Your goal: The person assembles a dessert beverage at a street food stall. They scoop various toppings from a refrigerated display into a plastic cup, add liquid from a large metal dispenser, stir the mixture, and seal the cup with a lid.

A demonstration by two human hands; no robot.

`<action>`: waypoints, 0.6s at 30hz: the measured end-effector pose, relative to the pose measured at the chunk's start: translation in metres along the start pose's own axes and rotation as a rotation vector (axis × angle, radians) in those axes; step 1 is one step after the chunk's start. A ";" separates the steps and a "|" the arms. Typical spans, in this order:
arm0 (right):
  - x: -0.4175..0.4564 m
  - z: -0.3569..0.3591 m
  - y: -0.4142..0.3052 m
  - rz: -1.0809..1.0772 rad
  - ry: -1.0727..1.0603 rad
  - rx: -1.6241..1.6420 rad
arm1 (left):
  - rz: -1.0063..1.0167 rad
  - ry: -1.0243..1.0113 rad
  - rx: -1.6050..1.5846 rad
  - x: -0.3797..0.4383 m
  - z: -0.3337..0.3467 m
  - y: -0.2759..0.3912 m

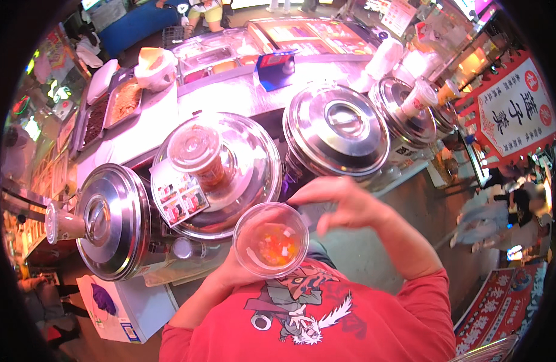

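In my left hand (238,270) is a clear plastic cup (270,240), held upright before my chest with its mouth uncovered. Orange-red food and small white cubes lie at its bottom. My right hand (341,203) hovers just right of the cup, blurred, with thumb and fingers apart and nothing visible between them. Ahead stands a large pot with a steel lid (255,158). On that lid rest a covered cup of reddish food (195,149) and a printed picture card (178,194). Another steel-lidded pot (337,129) is beyond my right hand.
At left, a lidded pot (113,221) carries a sealed cup (64,222). More cups top the lidded pots (402,106) at right. Food trays (123,104) and a blue box (275,71) line the counter (223,97). A white box (128,310) stands low left. People (499,215) are at right.
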State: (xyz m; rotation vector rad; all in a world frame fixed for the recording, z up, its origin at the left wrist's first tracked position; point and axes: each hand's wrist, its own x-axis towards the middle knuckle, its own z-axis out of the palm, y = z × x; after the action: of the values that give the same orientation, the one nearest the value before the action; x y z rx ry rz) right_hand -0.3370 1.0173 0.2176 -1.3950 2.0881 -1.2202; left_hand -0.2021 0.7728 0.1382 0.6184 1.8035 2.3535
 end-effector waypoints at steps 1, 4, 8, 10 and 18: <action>0.000 -0.022 0.016 0.033 0.165 0.003 | -0.036 -0.012 -0.162 0.006 0.004 -0.001; 0.008 -0.091 0.083 0.066 0.484 -0.463 | -0.018 -0.002 -0.187 0.021 0.014 -0.001; 0.012 -0.140 0.163 0.168 0.396 -0.799 | -0.035 0.159 -0.153 0.035 0.040 0.000; 0.011 -0.144 0.188 0.192 0.347 -0.809 | -0.091 0.284 -0.254 0.040 0.054 -0.002; 0.025 -0.141 0.205 0.168 0.438 -0.631 | -0.066 0.486 -0.161 0.051 0.087 -0.015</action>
State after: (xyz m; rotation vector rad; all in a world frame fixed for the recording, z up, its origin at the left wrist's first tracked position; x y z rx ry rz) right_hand -0.5621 1.0905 0.1367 -1.2064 3.0159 -0.8878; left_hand -0.2179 0.8724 0.1547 -0.0428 1.7272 2.7349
